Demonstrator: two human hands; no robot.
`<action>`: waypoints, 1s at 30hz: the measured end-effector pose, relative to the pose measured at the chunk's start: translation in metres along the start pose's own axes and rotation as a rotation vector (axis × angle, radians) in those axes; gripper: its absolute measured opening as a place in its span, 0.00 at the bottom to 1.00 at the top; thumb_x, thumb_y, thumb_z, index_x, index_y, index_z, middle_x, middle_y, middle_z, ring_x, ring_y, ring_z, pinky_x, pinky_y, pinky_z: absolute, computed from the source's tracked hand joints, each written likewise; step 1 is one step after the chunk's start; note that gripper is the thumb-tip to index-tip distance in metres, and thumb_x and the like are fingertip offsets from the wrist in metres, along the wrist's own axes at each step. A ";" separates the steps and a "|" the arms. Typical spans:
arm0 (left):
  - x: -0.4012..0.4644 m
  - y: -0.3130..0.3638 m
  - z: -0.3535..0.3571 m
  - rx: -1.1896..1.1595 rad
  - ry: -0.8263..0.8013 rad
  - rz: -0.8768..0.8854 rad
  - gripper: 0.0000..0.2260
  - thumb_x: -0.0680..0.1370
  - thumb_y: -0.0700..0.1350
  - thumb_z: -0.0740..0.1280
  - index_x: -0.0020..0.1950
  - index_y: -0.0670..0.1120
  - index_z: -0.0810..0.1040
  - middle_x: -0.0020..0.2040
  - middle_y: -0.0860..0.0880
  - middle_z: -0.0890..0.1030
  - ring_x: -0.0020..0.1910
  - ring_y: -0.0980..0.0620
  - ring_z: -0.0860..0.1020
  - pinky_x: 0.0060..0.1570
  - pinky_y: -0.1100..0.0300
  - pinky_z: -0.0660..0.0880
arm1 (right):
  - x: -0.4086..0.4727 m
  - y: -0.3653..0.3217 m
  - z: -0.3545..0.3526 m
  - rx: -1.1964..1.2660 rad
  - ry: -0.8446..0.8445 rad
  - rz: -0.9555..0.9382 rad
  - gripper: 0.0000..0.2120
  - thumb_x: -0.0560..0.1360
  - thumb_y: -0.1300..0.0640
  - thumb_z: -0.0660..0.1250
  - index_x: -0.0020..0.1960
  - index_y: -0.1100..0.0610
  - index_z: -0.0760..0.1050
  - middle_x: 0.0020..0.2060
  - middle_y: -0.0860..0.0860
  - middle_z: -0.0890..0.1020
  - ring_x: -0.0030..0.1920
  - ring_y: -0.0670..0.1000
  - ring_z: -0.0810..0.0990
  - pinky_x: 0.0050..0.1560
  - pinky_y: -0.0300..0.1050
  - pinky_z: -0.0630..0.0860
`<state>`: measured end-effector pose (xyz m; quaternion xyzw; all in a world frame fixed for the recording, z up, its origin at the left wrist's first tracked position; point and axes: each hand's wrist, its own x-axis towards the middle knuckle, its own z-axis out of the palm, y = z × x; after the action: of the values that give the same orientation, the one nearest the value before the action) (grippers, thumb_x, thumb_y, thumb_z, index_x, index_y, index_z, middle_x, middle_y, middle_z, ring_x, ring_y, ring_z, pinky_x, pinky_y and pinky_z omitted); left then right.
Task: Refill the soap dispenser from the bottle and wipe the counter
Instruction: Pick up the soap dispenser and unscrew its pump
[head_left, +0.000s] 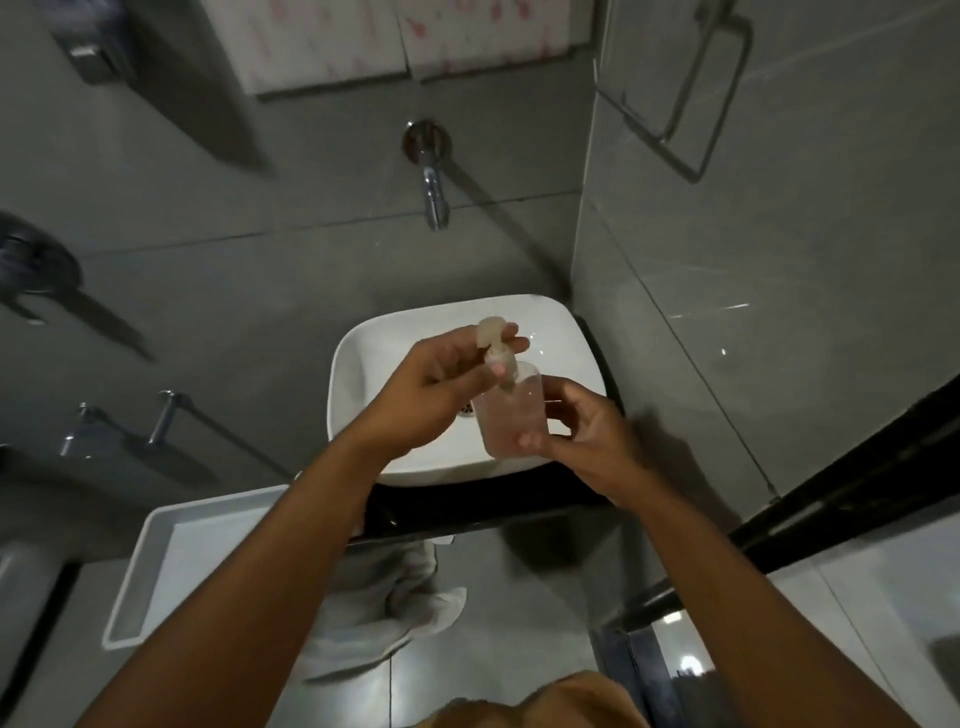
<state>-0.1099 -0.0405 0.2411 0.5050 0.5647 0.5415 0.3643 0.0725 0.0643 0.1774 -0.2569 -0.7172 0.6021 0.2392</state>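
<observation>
A clear plastic soap dispenser with a little pinkish liquid in it is held over the white basin. My right hand grips its body from the right side. My left hand is closed on the pump head and collar at the top of the dispenser. The dispenser leans slightly to the left. No refill bottle shows in this view.
A chrome tap juts from the grey tiled wall above the basin. The basin sits on a dark counter. A white tray lies at lower left, a pale cloth hangs under the counter, and a towel ring is on the right wall.
</observation>
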 end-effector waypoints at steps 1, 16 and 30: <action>0.001 0.002 -0.002 0.001 -0.007 -0.003 0.14 0.80 0.48 0.69 0.66 0.55 0.81 0.64 0.50 0.84 0.68 0.49 0.80 0.67 0.47 0.75 | 0.002 -0.002 0.003 0.008 -0.003 -0.008 0.26 0.66 0.45 0.80 0.61 0.34 0.76 0.58 0.39 0.84 0.60 0.46 0.83 0.58 0.48 0.83; 0.003 0.004 -0.008 -0.115 0.242 0.025 0.15 0.76 0.33 0.73 0.53 0.53 0.87 0.51 0.51 0.88 0.54 0.52 0.85 0.57 0.53 0.81 | 0.011 0.000 0.020 0.175 0.090 -0.024 0.29 0.71 0.67 0.78 0.69 0.56 0.73 0.62 0.51 0.84 0.62 0.51 0.83 0.62 0.48 0.81; 0.006 0.006 -0.002 -0.183 0.071 -0.004 0.11 0.73 0.43 0.74 0.55 0.50 0.86 0.63 0.50 0.85 0.64 0.49 0.81 0.62 0.55 0.79 | 0.007 -0.003 0.019 0.150 0.082 -0.033 0.27 0.70 0.63 0.80 0.63 0.46 0.76 0.58 0.45 0.85 0.61 0.49 0.83 0.55 0.43 0.82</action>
<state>-0.1125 -0.0355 0.2479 0.4489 0.5264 0.6079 0.3898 0.0543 0.0545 0.1777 -0.2509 -0.6637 0.6391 0.2970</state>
